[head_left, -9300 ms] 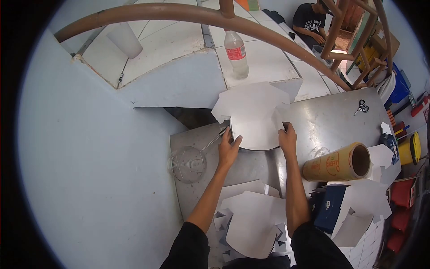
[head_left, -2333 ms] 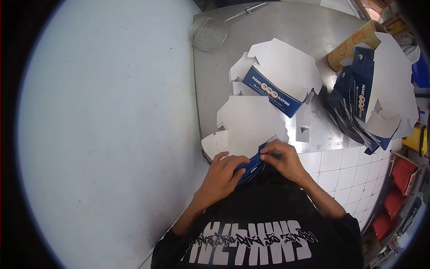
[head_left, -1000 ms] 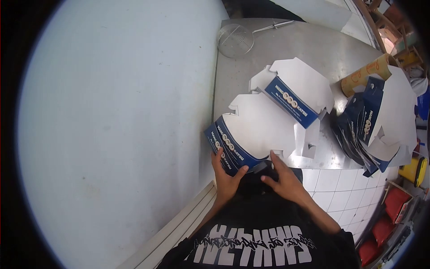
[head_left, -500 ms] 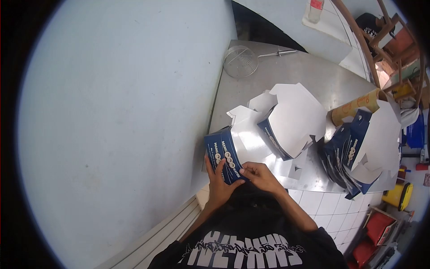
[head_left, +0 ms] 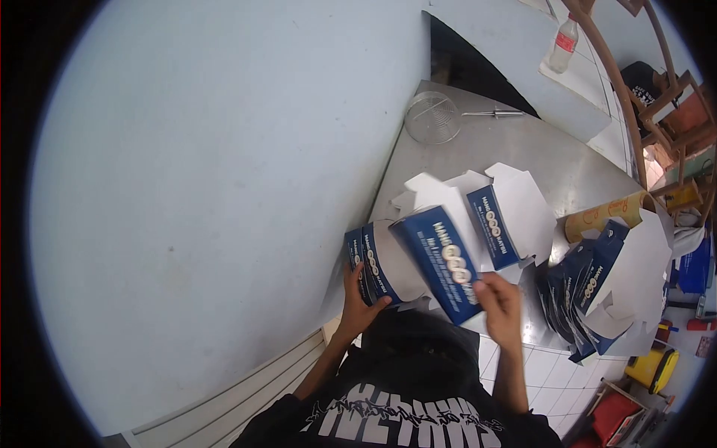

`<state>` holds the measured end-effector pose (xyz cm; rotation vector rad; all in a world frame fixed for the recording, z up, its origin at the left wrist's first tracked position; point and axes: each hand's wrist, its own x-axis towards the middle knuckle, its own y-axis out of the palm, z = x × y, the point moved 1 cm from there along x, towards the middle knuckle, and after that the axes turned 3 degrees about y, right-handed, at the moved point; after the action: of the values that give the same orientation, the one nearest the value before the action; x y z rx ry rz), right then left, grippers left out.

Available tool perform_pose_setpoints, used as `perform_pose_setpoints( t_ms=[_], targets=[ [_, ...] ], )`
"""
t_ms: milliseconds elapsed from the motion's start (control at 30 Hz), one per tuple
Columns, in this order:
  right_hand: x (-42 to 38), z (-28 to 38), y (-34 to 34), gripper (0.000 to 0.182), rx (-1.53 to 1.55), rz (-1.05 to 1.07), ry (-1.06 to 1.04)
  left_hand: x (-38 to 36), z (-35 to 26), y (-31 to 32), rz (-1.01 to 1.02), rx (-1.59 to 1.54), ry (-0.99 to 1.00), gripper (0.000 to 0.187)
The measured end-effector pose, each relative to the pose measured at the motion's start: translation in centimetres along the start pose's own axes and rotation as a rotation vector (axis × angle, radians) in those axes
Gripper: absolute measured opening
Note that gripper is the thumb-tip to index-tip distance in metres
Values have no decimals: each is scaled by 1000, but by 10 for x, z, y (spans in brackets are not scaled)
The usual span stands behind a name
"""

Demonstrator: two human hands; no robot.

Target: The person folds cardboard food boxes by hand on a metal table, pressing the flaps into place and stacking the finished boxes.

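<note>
A blue and white paper box [head_left: 441, 261], slightly blurred, hangs from my right hand [head_left: 499, 305], whose fingers pinch its lower right corner. My left hand [head_left: 360, 302] is wrapped round the lower end of a stack of nested blue boxes [head_left: 376, 261] beside the wall. Right of the held box, another open box [head_left: 515, 216] with white flaps lies on the metal table [head_left: 549, 145]. Farther right sits a pile of blue and white boxes [head_left: 597, 280], loosely stacked on their sides.
A wire strainer [head_left: 435, 118] lies at the table's back corner. A yellow cylinder [head_left: 605, 216] is behind the box pile. The pale wall [head_left: 224, 187] borders the left side. A glass bottle [head_left: 564, 46] stands on a ledge; a person [head_left: 644, 84] is beyond wooden chairs.
My right hand has moved right and pulled one box away from the stack. My left hand stays at the stack. The view has shifted, so the table appears lower and farther right.
</note>
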<state>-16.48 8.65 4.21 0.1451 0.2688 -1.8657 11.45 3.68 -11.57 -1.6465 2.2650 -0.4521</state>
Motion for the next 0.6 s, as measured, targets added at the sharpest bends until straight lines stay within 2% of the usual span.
perform_pose_setpoints(
  t_ms=[33, 100, 167, 233, 267, 300, 333, 400, 433, 500, 600],
  targets=[
    [-5, 5, -11, 18, 63, -79, -55, 1, 2, -2, 10, -17, -10, 104],
    [-9, 35, -41, 17, -1, -289, -238, 0, 7, -2, 40, -55, -32, 106],
    [-12, 55, -71, 22, 203, -478, -262, 2, 19, 0, 25, -129, -3, 101],
    [-3, 97, -88, 32, 67, -532, -398, 4, 17, 1, -7, -197, -35, 96],
    [0, 105, -106, 40, -136, -534, -403, 7, 6, 2, -32, -227, -84, 93],
    [8, 110, -107, 41, -233, -629, -406, 9, -1, 2, -56, -257, -131, 91],
    [19, 110, -111, 41, -336, -622, -401, 9, -1, 2, -106, -273, -157, 88],
    [43, 106, -114, 37, -524, -536, -364, 10, -5, 3, -199, -304, -210, 83],
    [56, 99, -113, 33, -686, -572, -396, 13, -13, 2, -181, -373, -245, 82],
    [90, 67, -123, 28, -863, -593, -288, 16, -35, -3, -150, -507, -326, 80],
    [134, -21, -141, 31, -1125, -670, -432, 18, -38, -6, -129, -530, -373, 78]
  ],
)
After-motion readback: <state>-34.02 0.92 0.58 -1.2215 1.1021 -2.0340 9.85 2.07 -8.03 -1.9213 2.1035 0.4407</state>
